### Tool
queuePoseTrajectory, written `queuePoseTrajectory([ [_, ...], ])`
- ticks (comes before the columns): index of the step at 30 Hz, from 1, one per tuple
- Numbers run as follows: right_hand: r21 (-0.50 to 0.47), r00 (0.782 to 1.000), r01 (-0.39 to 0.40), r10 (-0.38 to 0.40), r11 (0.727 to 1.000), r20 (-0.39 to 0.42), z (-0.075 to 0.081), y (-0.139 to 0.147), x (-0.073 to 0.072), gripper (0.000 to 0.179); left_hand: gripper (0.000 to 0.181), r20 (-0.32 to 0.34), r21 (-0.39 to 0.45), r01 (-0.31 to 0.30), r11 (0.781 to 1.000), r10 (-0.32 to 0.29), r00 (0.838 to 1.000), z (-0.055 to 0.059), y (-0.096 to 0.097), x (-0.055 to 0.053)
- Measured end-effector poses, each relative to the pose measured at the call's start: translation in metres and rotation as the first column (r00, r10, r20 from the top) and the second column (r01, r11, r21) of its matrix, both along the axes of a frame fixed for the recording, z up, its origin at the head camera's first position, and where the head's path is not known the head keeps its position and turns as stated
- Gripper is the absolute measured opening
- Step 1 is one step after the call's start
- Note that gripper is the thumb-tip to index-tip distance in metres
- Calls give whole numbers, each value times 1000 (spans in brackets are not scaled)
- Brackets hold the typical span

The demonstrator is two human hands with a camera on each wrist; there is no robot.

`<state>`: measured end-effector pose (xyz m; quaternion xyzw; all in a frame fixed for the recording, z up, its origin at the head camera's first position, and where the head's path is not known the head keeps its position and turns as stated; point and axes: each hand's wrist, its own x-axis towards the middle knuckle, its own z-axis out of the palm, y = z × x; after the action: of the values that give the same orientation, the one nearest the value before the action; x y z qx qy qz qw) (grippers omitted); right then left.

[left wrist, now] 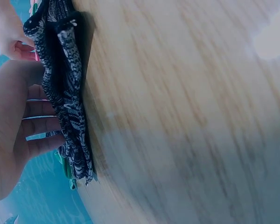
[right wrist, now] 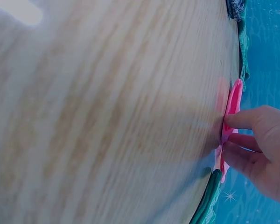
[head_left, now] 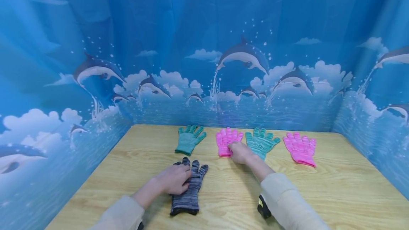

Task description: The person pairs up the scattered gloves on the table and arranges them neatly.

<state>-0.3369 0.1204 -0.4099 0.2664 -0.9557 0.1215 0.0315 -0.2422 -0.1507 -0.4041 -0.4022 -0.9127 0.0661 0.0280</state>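
A dark grey and black knitted glove [head_left: 191, 191] lies flat near the front of the table, fingers pointing away. My left hand [head_left: 175, 179] rests on its upper left side; the left wrist view shows fairly straight fingers [left wrist: 43, 125] touching the fabric. Farther back, my right hand [head_left: 240, 152] pinches a pink glove [head_left: 227, 138] near the cuff. In the right wrist view, that pink glove [right wrist: 233, 100] is gathered slightly between thumb and fingers [right wrist: 245, 156]. A green striped glove [head_left: 260, 141] lies just right of this hand, its cuff partly hidden by the wrist.
Another green glove [head_left: 188, 140] lies at the back left, and a second pink glove [head_left: 300, 148] at the back right. The wooden table [head_left: 345, 187] is bordered by a blue curtain [head_left: 191, 17] printed with dolphins along the back and sides.
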Motion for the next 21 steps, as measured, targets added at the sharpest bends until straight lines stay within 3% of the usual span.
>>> queuePoseTrajectory([
  [6, -57, 1000, 2, 0, 998, 23, -2, 3, -3, 22, 11, -2, 4, -2, 1000, 2, 1000, 1, 0, 1],
  [12, -87, 998, -55, 55, 995, -5, -3, 6, -5, 26, 12, 20, 1, -12, 1000, 12, 1000, 2, -1, 1],
  [16, -87, 996, -82, 80, 993, -25, -3, 7, -5, 27, 12, 18, 4, -10, 1000, 10, 1000, 2, -1, 1],
  [21, -65, 998, -61, 61, 996, 1, -3, 7, -6, 27, 11, 22, 9, 3, 1000, -3, 1000, 1, -1, 0],
])
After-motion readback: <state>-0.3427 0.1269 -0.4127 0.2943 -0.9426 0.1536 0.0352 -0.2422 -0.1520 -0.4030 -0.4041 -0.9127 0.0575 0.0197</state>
